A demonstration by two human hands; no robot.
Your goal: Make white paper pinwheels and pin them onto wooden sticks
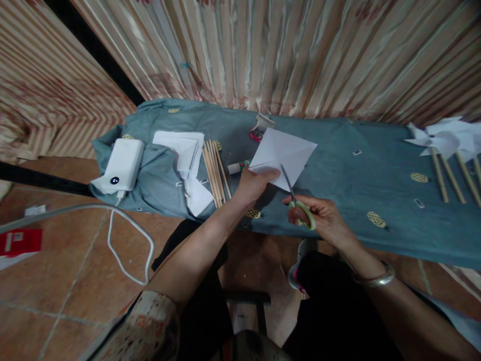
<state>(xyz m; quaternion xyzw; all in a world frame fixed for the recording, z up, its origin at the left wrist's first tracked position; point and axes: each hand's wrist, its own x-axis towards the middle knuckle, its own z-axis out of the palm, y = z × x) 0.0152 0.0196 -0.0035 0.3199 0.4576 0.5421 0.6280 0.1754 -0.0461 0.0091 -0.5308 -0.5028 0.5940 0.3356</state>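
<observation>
A: What does your left hand (255,184) have?
B: It grips the square white paper sheet (287,145) by its lower left edge, your thumb flat on top; your other fingers are mostly hidden. The sheet is in front of you, above the blue-green cloth (361,195) with yellow pineapple prints, and faint creases cross it.
A: And your right hand (321,213)?
B: It is closed around the pale green handles of the metal-bladed scissors (290,190). Your blades point up the sheet from its lower edge, tips near the middle; you can't tell from here how far they are parted.
A: What lies around your work?
B: Just left of your sheet is the white-capped tube with a green label (240,166), and behind it the small red and whitish container (259,131). Further left you have the thin tan wooden sticks (215,173), then the stacked white paper pieces (184,145) and the white rectangular power bank (126,160).
A: On your far right?
B: The white paper pinwheels on sticks (432,139).
</observation>
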